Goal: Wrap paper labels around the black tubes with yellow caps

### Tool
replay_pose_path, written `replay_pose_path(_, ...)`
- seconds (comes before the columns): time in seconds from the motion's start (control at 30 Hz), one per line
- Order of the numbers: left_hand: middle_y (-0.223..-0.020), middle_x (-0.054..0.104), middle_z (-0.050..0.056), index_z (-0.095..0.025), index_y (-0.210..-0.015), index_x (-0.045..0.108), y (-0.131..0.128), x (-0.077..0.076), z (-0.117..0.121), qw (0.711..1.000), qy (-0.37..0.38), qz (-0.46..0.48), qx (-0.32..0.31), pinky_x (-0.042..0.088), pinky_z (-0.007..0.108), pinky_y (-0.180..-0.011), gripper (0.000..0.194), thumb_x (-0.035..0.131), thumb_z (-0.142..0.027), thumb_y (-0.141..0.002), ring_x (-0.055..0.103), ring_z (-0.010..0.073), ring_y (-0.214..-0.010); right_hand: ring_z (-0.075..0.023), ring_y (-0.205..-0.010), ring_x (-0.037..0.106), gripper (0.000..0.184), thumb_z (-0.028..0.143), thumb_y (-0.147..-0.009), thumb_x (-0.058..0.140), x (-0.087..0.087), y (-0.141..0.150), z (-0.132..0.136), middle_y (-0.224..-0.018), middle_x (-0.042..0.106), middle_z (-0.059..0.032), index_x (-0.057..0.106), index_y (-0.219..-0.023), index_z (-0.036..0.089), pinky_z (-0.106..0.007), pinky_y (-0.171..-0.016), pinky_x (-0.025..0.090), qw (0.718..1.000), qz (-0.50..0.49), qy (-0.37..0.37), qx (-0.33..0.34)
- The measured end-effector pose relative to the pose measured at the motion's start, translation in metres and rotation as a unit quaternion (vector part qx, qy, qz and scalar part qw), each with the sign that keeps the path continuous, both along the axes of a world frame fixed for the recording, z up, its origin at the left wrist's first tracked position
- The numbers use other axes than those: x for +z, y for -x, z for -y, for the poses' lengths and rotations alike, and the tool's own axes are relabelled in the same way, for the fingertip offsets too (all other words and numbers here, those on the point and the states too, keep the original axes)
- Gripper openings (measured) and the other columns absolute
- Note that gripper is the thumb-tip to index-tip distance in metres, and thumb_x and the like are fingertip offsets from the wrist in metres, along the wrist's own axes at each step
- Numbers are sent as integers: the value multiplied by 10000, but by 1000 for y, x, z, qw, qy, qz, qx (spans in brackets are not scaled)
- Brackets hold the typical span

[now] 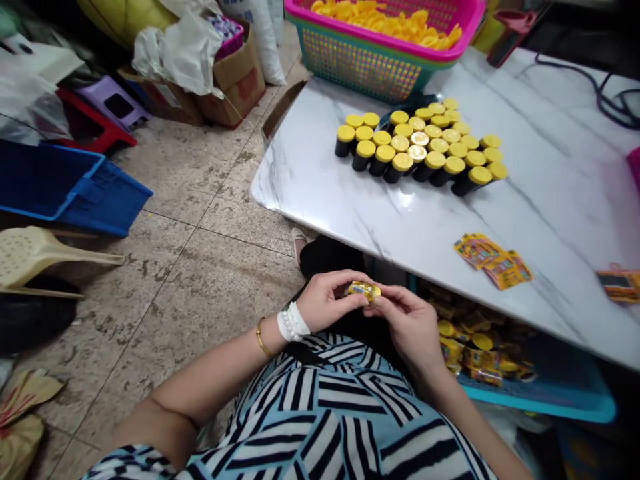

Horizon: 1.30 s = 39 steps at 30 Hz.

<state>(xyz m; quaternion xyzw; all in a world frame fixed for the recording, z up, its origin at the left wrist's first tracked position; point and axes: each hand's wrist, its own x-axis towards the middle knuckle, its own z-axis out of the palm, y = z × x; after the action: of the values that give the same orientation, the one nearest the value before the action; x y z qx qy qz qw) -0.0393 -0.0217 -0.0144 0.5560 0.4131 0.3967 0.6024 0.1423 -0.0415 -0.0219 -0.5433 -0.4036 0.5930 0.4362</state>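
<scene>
My left hand (334,300) and my right hand (407,320) meet in front of my body above my lap. Between them lies a small canister (364,289) with a shiny yellow printed wrapper, on its side. The left fingers grip one end, while the right thumb and fingertips pinch the yellow end. Its far side is hidden by my fingers. Up on the marble-patterned table (320,180) stand many black canisters with yellow lids (419,139), upright and packed close together. Flat printed yellow-orange wrappers (493,259) lie nearer the table's front edge.
A pink-and-green basket (363,67) of yellow pieces stands at the table's back. Under the tabletop, a blue tray (570,393) holds wrapped canisters. Another wrapper (620,283) lies at right. On the floor at left are a blue crate (105,200), a cream stool (30,257) and cardboard boxes (233,87).
</scene>
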Motion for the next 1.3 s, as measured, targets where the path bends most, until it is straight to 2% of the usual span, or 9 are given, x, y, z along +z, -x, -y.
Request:
replay_pose_path(0.23,-1033,729,91,-193,-1066,741,4,1,1,996,-34,-80,-16,493,311,-883,259,699,-333,-852,658,205,-955,-147,-590,712,267,372,-746,829,-9,-2,2,-739,752,-23,755,-917,180,-273,-600,629,997,-56,57,13)
replay_pose_path(0.33,-866,712,68,-160,-1043,696,1,-2,1,994,101,-22,-33,489,259,-647,345,705,-435,-834,622,139,-669,-150,-569,704,306,443,-813,758,-12,-9,2,-714,738,-38,743,-919,157,-287,-577,633,993,-67,79,51)
replay_pose_path(0.43,-698,653,19,-128,-979,624,-7,-13,3,965,248,75,-47,358,190,-463,445,688,-539,-821,485,61,-459,-156,-723,728,334,400,-816,764,-11,-19,3,-1013,742,-80,747,-1086,205,-305,-666,643,996,-30,27,82)
replay_pose_path(0.53,-641,638,15,-118,-924,597,-16,-19,4,941,306,132,-55,288,169,-412,496,701,-585,-794,440,41,-416,-191,-933,700,235,310,-775,807,-13,-26,8,-1117,690,-79,785,-1001,249,-304,-740,630,996,1,-54,71)
replay_pose_path(0.67,-612,637,9,-116,-916,604,-26,-17,0,904,362,213,-86,276,161,-393,502,774,-554,-737,418,27,-381,-160,-845,676,133,237,-792,788,-17,-28,16,-1013,659,-40,781,-917,282,-287,-668,617,992,-30,-121,-4)
replay_pose_path(0.83,-544,617,4,-123,-767,576,-44,-12,-5,902,378,195,-76,235,157,-340,514,776,-594,-715,406,24,-324,-198,-921,681,199,217,-824,748,-11,-37,22,-1079,673,-71,781,-1006,289,-341,-747,620,984,66,-167,-5)
replay_pose_path(0.97,-570,645,20,-116,-822,605,-61,-9,-7,880,394,226,-137,251,162,-333,545,766,-623,-705,419,31,-320,-167,-772,684,167,182,-842,720,-8,-49,29,-959,672,-41,783,-937,303,-298,-618,605,975,86,-191,-73)
replay_pose_path(1.1,-493,580,-23,-132,-732,569,-75,-8,-9,899,378,174,-135,196,164,-314,549,745,-651,-707,366,20,-286,-179,-837,694,211,179,-859,698,-3,-59,31,-1039,674,-56,766,-1016,303,-310,-657,614,971,122,-197,-57)
replay_pose_path(1.3,-551,615,-12,-123,-830,609,-83,-12,-11,887,398,170,-158,207,153,-317,558,747,-649,-705,369,15,-304,-170,-751,680,158,137,-803,749,2,-64,30,-872,685,-33,769,-872,278,-305,-630,614,931,219,-286,-54)
